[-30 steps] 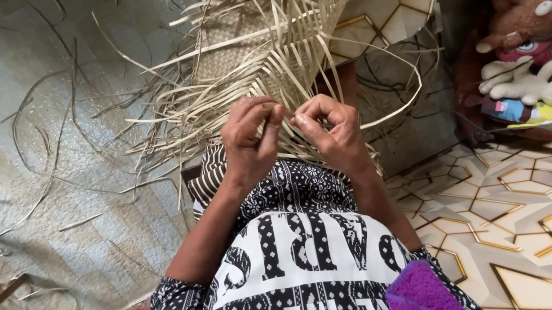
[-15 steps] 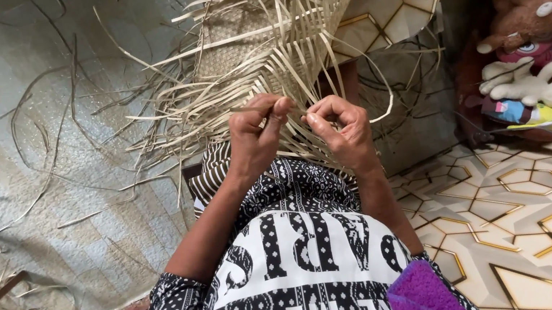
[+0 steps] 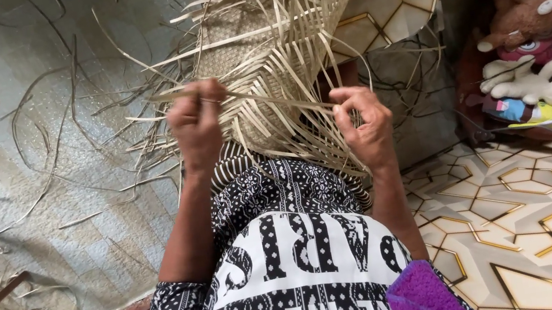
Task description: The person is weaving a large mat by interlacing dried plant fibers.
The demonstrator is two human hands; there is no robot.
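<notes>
Both hands work the half-woven palm-leaf mat [image 3: 277, 67] propped over the knees, the left hand [image 3: 197, 126] pinching one pale strip [image 3: 260, 95] taut while the right hand [image 3: 365, 127] closes on loose ends, keeping the weave's edge tight.

Pale tan woven mat [image 3: 252, 42] (black-and-white patterned garment [image 3: 290, 247]).

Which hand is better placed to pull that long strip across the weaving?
Probably the left hand: it already pinches the strip, which runs across the weaving. The right hand sits lower, among the loose ends.
</notes>
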